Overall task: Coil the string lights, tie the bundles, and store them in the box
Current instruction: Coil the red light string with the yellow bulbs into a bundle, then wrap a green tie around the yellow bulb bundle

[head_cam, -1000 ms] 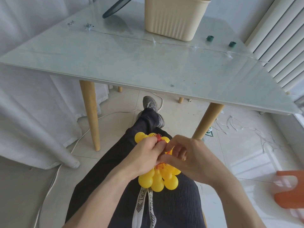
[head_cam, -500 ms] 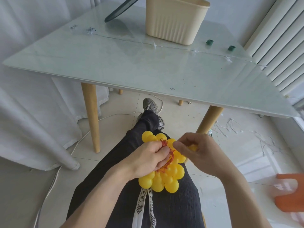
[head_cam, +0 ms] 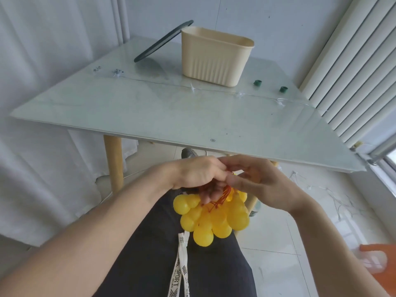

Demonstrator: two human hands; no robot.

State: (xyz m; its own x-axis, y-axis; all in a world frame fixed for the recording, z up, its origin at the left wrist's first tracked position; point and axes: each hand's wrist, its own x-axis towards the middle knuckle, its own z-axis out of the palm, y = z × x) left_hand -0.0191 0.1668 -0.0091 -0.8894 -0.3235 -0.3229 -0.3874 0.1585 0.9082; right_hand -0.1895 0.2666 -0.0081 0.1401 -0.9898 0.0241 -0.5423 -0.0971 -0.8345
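A bundle of yellow ball string lights point(head_cam: 211, 217) with orange-red wire hangs over my lap, just below the table's near edge. My left hand point(head_cam: 197, 175) grips the top of the bundle from above, fingers curled down into the wire. My right hand point(head_cam: 255, 181) meets it from the right and pinches the wire at the bundle's top. The beige ribbed box point(head_cam: 215, 58) stands open at the back of the glass table point(head_cam: 150, 112). A thin clear string of lights point(head_cam: 239, 94) lies stretched across the table in front of the box.
A dark lid point(head_cam: 162, 43) leans against the box's left side. Two small green rolls point(head_cam: 257, 82) point(head_cam: 283, 89) sit right of the box. Loose white wires point(head_cam: 340, 202) litter the floor at right. An orange stool point(head_cam: 377, 262) is at lower right. Curtains hang on the left.
The view has tilted up, showing more of the table and the whole box. Both hands have closed together over the top of the bundle, and the balls now hang below them.
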